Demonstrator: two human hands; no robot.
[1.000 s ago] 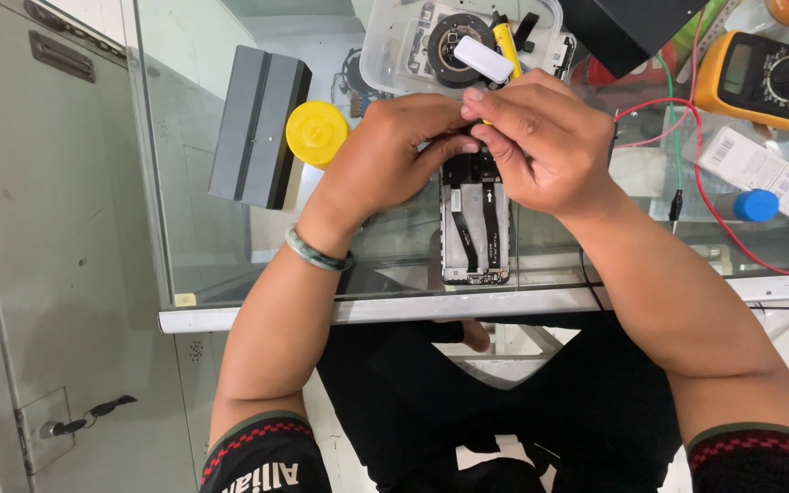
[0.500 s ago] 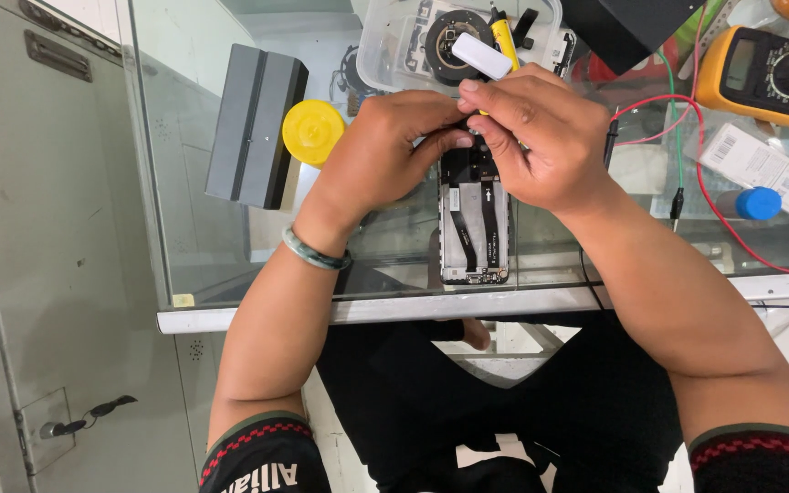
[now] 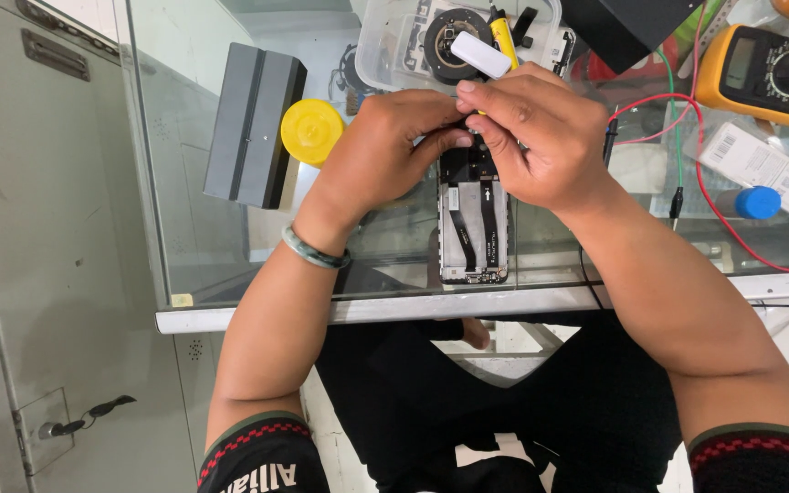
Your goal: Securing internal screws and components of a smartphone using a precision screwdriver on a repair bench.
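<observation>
An opened black phone, back cover off with flat ribbon cables showing, lies on the glass counter near its front edge. My left hand rests on the phone's upper left, thumb and fingertips pinched at its top. My right hand covers the upper right of the phone and grips a tool with a white and yellow handle that sticks up past the fingers. The tool's tip and the phone's top end are hidden under my fingers.
A clear plastic box of parts stands behind the hands. A yellow round lid and a dark grey box lie at the left. At the right are a yellow multimeter with red and green leads and a blue-capped tube.
Both hands have stayed pinched over the phone's top end; the fingers shifted only slightly. The phone has not moved on the glass.
</observation>
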